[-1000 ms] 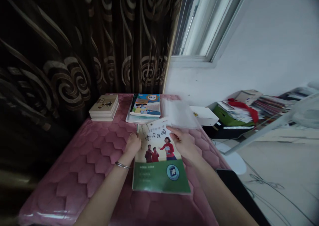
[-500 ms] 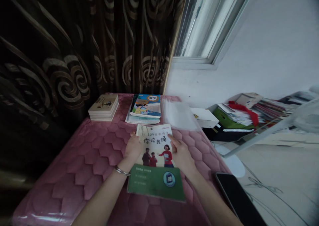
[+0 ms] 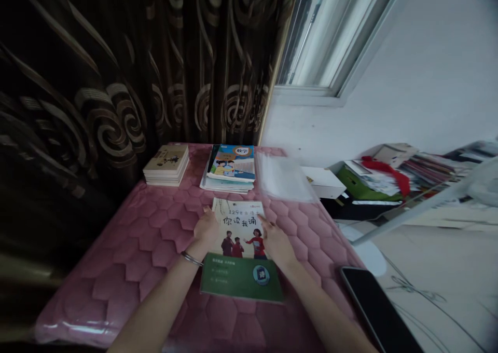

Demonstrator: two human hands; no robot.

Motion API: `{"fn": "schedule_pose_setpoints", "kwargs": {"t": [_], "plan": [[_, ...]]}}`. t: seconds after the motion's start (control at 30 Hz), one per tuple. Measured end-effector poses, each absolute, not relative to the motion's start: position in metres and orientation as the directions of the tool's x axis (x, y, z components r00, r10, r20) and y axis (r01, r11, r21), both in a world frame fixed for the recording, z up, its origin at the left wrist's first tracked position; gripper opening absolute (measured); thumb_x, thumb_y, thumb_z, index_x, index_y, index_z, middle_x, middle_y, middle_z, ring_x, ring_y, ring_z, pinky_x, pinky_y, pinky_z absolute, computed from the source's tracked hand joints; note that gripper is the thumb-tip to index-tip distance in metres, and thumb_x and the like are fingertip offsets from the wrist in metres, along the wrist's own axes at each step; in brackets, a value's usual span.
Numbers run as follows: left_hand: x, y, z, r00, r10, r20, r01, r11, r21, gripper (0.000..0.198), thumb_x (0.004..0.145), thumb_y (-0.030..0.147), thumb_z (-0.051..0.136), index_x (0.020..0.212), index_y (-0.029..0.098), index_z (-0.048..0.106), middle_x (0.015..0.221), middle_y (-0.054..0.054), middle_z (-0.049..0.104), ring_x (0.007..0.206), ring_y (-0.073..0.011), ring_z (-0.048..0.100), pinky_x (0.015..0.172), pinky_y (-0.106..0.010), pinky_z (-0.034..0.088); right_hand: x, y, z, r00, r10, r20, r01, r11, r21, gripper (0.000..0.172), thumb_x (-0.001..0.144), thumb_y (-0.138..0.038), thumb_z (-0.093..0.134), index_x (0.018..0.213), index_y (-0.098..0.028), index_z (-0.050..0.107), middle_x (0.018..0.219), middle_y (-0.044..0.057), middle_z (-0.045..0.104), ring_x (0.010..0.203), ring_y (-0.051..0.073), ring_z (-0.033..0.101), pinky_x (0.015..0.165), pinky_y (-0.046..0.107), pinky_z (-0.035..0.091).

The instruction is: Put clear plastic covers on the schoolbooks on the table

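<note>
A thin book [image 3: 241,254] with a white and green cover showing three drawn figures lies flat on the pink quilted table cover [image 3: 155,239]. My left hand [image 3: 206,228] rests on its left edge, fingers curled against it. My right hand [image 3: 274,239] lies on its right edge with the fingers stretched along the cover. A metal bangle sits on my left wrist.
At the far edge stand a stack of tan books [image 3: 166,165], a pile topped by a blue book [image 3: 230,167] and a clear plastic sleeve [image 3: 283,179]. A dark phone [image 3: 375,309] lies at the right edge. Dark curtain behind; cluttered boxes and papers [image 3: 373,179] to the right.
The book has slid a little away from me and lies squarer on the cover. Both hands moved with it and now sit lower along its sides.
</note>
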State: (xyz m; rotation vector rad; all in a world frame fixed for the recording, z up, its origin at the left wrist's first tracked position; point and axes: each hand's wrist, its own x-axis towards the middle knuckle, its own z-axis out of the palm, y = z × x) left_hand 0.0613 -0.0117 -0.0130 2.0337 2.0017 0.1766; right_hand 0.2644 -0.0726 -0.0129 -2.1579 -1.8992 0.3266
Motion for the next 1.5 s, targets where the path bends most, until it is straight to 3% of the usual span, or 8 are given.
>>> {"fn": "schedule_pose_setpoints", "kwargs": {"t": [0.27, 0.47, 0.57, 0.67, 0.8, 0.93, 1.13, 1.5], "plan": [[0.067, -0.014, -0.016, -0.036, 0.999, 0.002, 0.967, 0.034, 0.252, 0.046, 0.095, 0.009, 0.031, 0.138, -0.004, 0.039, 0.102, -0.024, 0.071, 0.095, -0.0252, 0.071, 0.076, -0.029, 0.055, 0.266, -0.071, -0.018, 0.186, 0.982, 0.037, 0.892, -0.153, -0.426, 0.047, 0.096, -0.015, 0.032, 0.136, -0.019, 0.054, 0.114, 0.01, 0.07, 0.096, 0.018, 0.068, 0.086, 0.026, 0.05], [0.06, -0.017, -0.008, -0.03, 0.997, 0.065, 0.975, 0.015, 0.223, 0.044, 0.091, 0.004, 0.036, 0.133, 0.002, 0.047, 0.109, -0.022, 0.067, 0.094, -0.0217, 0.07, 0.076, -0.025, 0.055, 0.255, -0.07, -0.027, 0.148, 0.986, 0.08, 0.91, -0.103, -0.402, 0.048, 0.093, -0.01, 0.034, 0.136, -0.013, 0.054, 0.108, 0.015, 0.072, 0.093, 0.019, 0.069, 0.085, 0.029, 0.051], [0.066, -0.026, -0.008, -0.044, 0.994, 0.099, 0.982, 0.025, 0.185, 0.046, 0.09, 0.004, 0.035, 0.133, 0.006, 0.048, 0.124, -0.025, 0.058, 0.093, -0.0246, 0.069, 0.071, -0.031, 0.057, 0.25, -0.066, -0.029, 0.122, 0.988, 0.092, 0.911, -0.074, -0.407, 0.049, 0.093, -0.008, 0.033, 0.136, -0.013, 0.054, 0.116, 0.015, 0.069, 0.096, 0.019, 0.069, 0.086, 0.027, 0.051], [0.077, -0.037, -0.017, -0.002, 0.983, 0.184, 0.995, -0.017, 0.101, 0.046, 0.095, 0.019, 0.037, 0.139, 0.011, 0.047, 0.139, -0.024, 0.049, 0.111, -0.0324, 0.06, 0.081, -0.043, 0.056, 0.251, -0.063, -0.029, 0.129, 0.988, 0.083, 0.903, -0.082, -0.422, 0.047, 0.095, -0.01, 0.032, 0.136, -0.014, 0.054, 0.117, 0.014, 0.069, 0.096, 0.019, 0.069, 0.086, 0.027, 0.051], [0.081, -0.042, -0.029, 0.106, 0.969, 0.222, 0.989, -0.126, 0.076, 0.053, 0.096, 0.037, 0.038, 0.144, 0.015, 0.045, 0.155, -0.015, 0.035, 0.139, -0.0344, 0.034, 0.111, -0.057, 0.03, 0.254, -0.062, -0.031, 0.135, 0.988, 0.081, 0.893, -0.085, -0.441, 0.045, 0.096, -0.013, 0.033, 0.136, -0.015, 0.055, 0.118, 0.012, 0.07, 0.097, 0.019, 0.069, 0.087, 0.026, 0.051], [0.09, -0.05, -0.029, 0.296, 0.941, 0.166, 0.939, -0.318, 0.131, 0.055, 0.096, 0.035, 0.033, 0.147, 0.016, 0.039, 0.158, -0.01, 0.029, 0.147, -0.0277, 0.02, 0.119, -0.057, 0.008, 0.253, -0.062, -0.03, 0.138, 0.987, 0.083, 0.898, -0.089, -0.431, 0.044, 0.096, -0.014, 0.033, 0.133, -0.015, 0.057, 0.117, 0.012, 0.07, 0.098, 0.018, 0.069, 0.088, 0.026, 0.051], [0.13, -0.064, -0.028, 0.552, 0.828, 0.1, 0.797, -0.559, 0.229, 0.057, 0.096, 0.031, 0.032, 0.151, 0.014, 0.031, 0.158, -0.01, 0.029, 0.147, -0.0279, 0.021, 0.119, -0.054, 0.016, 0.253, -0.068, -0.022, 0.129, 0.991, 0.036, 0.929, -0.108, -0.355, 0.045, 0.097, -0.014, 0.03, 0.133, -0.016, 0.057, 0.119, 0.013, 0.068, 0.099, 0.017, 0.068, 0.087, 0.025, 0.051], [0.115, -0.028, -0.036, 0.313, 0.938, 0.152, 0.917, -0.34, 0.21, 0.059, 0.095, 0.032, 0.032, 0.148, 0.006, 0.035, 0.157, -0.013, 0.029, 0.146, -0.0251, 0.025, 0.12, -0.043, 0.016, 0.248, -0.078, -0.023, 0.168, 0.986, -0.025, 0.971, -0.17, -0.171, 0.047, 0.099, -0.023, 0.03, 0.144, -0.025, 0.045, 0.116, 0.013, 0.068, 0.089, 0.022, 0.071, 0.07, 0.027, 0.055]]}}
